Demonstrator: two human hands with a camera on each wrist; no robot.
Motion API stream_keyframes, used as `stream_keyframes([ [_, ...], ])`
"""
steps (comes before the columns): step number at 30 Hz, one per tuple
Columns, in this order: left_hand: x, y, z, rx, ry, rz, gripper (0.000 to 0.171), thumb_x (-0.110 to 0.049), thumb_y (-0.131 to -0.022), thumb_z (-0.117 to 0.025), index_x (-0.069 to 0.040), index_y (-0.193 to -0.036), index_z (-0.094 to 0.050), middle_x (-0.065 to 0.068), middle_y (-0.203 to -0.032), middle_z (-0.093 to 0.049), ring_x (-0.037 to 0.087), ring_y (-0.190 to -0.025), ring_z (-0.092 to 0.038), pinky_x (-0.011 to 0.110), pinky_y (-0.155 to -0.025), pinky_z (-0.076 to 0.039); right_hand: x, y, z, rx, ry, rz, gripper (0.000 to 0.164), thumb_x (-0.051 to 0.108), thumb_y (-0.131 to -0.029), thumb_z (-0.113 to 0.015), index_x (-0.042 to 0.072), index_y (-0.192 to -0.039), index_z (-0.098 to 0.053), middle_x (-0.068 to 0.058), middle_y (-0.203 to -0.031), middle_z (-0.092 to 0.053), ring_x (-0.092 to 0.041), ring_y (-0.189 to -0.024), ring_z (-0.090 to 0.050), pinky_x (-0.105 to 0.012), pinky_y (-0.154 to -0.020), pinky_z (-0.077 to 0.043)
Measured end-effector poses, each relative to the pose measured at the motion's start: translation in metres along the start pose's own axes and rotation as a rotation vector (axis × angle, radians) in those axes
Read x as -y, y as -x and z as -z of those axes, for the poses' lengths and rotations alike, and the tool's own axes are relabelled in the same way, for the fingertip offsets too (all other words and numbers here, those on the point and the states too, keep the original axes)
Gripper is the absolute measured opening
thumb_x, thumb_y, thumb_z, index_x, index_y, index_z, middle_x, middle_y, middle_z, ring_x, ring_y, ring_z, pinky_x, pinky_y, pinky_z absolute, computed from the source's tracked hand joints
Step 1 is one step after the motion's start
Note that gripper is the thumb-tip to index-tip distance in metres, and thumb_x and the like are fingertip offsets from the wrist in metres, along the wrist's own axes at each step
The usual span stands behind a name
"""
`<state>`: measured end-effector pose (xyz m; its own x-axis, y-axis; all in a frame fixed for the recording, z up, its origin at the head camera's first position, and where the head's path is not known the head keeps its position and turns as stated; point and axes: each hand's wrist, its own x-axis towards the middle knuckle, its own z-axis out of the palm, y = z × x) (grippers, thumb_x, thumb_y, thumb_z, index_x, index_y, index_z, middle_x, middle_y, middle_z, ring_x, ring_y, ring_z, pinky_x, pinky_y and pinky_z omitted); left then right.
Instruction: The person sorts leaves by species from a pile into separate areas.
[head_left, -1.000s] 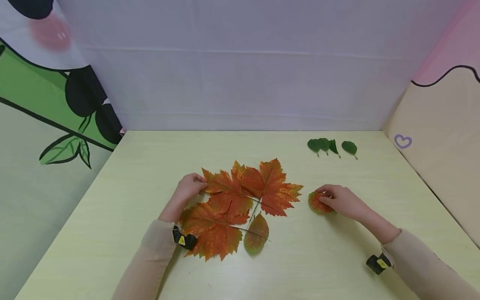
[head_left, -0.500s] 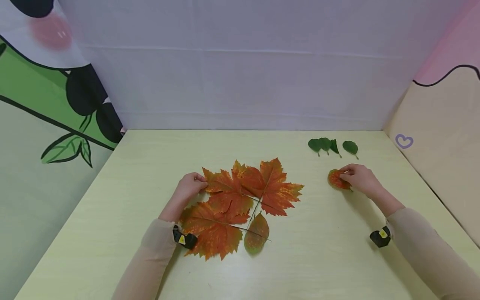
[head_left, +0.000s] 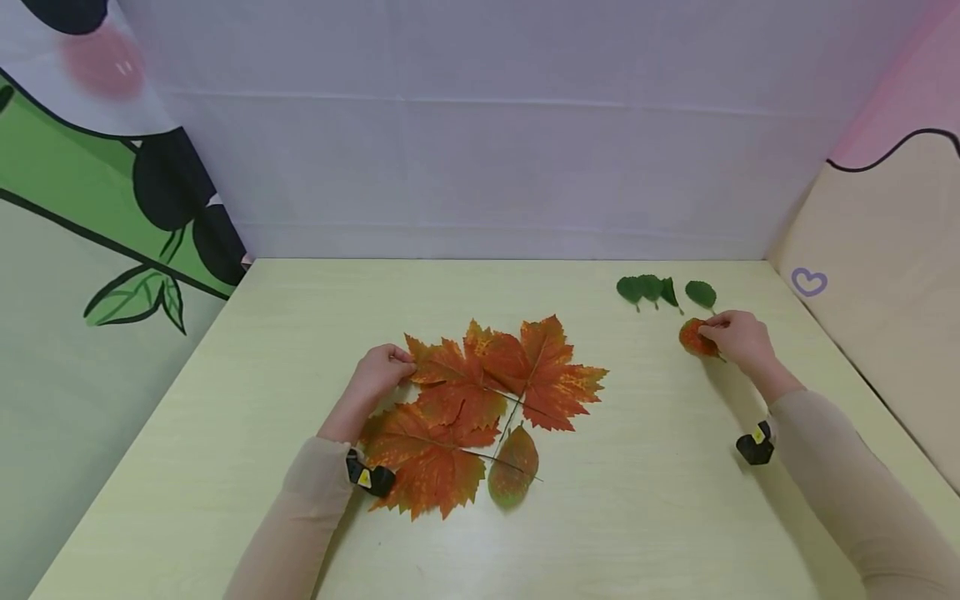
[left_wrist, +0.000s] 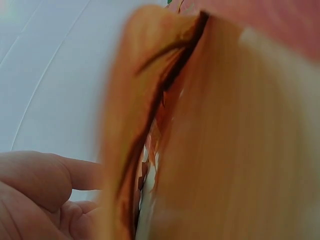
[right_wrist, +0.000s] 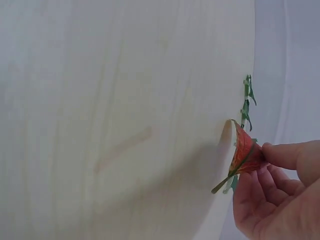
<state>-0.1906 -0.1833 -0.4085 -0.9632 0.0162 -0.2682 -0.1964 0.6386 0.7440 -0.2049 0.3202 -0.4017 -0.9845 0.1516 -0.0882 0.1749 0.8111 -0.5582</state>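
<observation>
My right hand (head_left: 744,339) pinches a small rounded red-orange leaf (head_left: 693,337) with green edges, just in front of a row of green leaves (head_left: 637,288). In the right wrist view, thumb and fingers grip this leaf (right_wrist: 245,154), its stem pointing down and left. At the left edge of a large orange artificial maple leaf (head_left: 453,375), my left hand (head_left: 381,371) holds a tip between thumb and fingers. Another maple leaf (head_left: 540,375) overlaps it on the right, and a third (head_left: 427,462) lies nearer, partly under the left wrist. The left wrist view is mostly filled by a blurred leaf (left_wrist: 145,100).
A reddish-green oval leaf (head_left: 513,471) lies beside the maple leaves, near their crossing stems. One green leaf (head_left: 701,293) sits apart at the right of the row. Behind the pale wooden table (head_left: 585,525) stands a plain light wall (head_left: 480,167); printed panels flank both sides.
My right hand has carried the small red-orange leaf away from me and to the right, towards the green leaves. My left hand and the maple leaves have stayed in place.
</observation>
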Motion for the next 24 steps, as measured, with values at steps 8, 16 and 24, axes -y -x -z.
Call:
stream_keyframes([
  [8,0.003,-0.002,-0.001,-0.001,-0.002,-0.011,0.019,-0.013,-0.089,-0.054,0.002,-0.1,-0.055,0.012,-0.087,-0.058,0.02,-0.073,-0.051,0.027,-0.06,-0.039,-0.005,-0.007,0.002,-0.07,-0.012,-0.056,0.039,0.026,-0.091,-0.051,-0.009,-0.108,-0.056,-0.027,-0.102,-0.057,-0.033,-0.085,-0.05,-0.025,-0.058,-0.04],
  [16,0.002,-0.003,-0.002,0.004,-0.008,-0.015,0.019,-0.014,-0.089,-0.054,0.002,-0.1,-0.055,0.011,-0.086,-0.058,0.02,-0.073,-0.05,0.027,-0.06,-0.039,-0.013,-0.004,0.005,-0.095,0.001,-0.066,0.045,0.031,-0.091,-0.051,-0.01,-0.109,-0.057,-0.028,-0.101,-0.058,-0.037,-0.088,-0.05,-0.03,-0.061,-0.041],
  [24,0.0,-0.001,0.001,0.008,-0.02,-0.008,0.02,-0.014,-0.09,-0.054,0.002,-0.102,-0.055,0.012,-0.089,-0.059,0.021,-0.075,-0.052,0.027,-0.062,-0.04,-0.004,0.014,0.003,-0.11,0.095,-0.048,0.042,0.031,-0.091,-0.05,-0.008,-0.104,-0.056,-0.026,-0.096,-0.059,-0.037,-0.079,-0.054,-0.036,-0.057,-0.04],
])
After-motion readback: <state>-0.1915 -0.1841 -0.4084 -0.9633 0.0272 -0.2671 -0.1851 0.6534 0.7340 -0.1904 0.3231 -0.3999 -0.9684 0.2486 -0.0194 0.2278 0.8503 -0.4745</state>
